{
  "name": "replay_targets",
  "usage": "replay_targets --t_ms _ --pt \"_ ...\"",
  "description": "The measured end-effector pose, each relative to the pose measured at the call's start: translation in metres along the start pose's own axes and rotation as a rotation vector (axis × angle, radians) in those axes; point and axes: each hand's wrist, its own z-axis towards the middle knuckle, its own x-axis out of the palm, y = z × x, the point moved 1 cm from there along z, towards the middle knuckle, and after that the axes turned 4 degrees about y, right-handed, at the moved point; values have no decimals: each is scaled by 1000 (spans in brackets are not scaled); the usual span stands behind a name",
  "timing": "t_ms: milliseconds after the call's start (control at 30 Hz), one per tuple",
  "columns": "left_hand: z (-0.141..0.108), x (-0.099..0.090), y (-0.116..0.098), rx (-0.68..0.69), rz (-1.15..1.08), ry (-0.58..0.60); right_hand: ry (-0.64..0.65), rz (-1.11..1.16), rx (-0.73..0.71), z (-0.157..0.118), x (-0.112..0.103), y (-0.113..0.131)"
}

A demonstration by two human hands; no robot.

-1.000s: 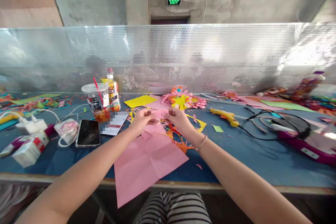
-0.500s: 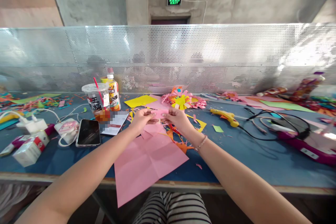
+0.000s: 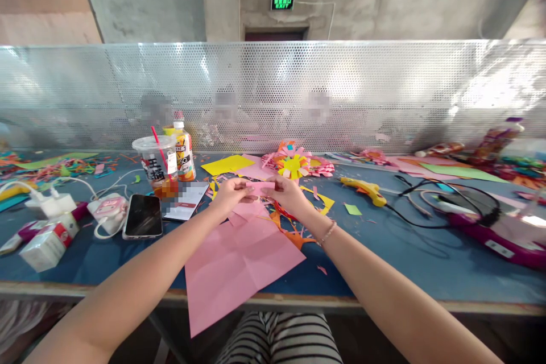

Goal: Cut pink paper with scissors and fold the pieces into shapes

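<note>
A small folded piece of pink paper (image 3: 260,186) is pinched at its left end by my left hand (image 3: 234,193) and at its right end by my right hand (image 3: 289,196). Both hands are closed on it, above the table. Below them lies a large creased pink sheet (image 3: 245,270), one corner hanging over the table's front edge. Smaller pink pieces rest on its far end. Just behind my right hand stands a paper flower with a yellow fringed top (image 3: 293,166) among pink and orange fringes.
To the left are a plastic cup (image 3: 154,165), a drink bottle (image 3: 184,151), a phone (image 3: 144,216), chargers (image 3: 108,207) and a small white box (image 3: 49,244). A yellow glue gun (image 3: 364,190) with a black cable lies right. A perforated metal screen (image 3: 375,96) borders the table's back.
The pink piece between my fingers now looks narrower from front to back, like a folded strip. My hands stay in nearly the same place.
</note>
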Motion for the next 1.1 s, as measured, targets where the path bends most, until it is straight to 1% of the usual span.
replay_targets --t_ms 67,167,400,567,667,767,900,1000,1100 --pt "-1 1 0 10 30 53 -10 -106 -78 -2 -1 3" --pt "-2 3 0 18 65 112 -23 -171 -109 -3 0 6" --pt "-3 3 1 -5 96 147 -25 -160 -82 -3 1 3" --pt "-4 4 1 -7 127 131 -11 -152 -86 -4 2 4" --pt "-3 3 2 -5 81 121 -15 -92 -89 -3 2 5" --pt "-2 2 1 -57 -16 104 -21 38 -53 -1 0 3" --pt "0 1 -1 -113 -100 106 30 259 81 1 -4 0" --pt "1 -1 0 -123 -141 114 32 346 167 0 -6 1" --pt "2 -2 2 -120 -146 92 40 417 229 -1 -7 5"
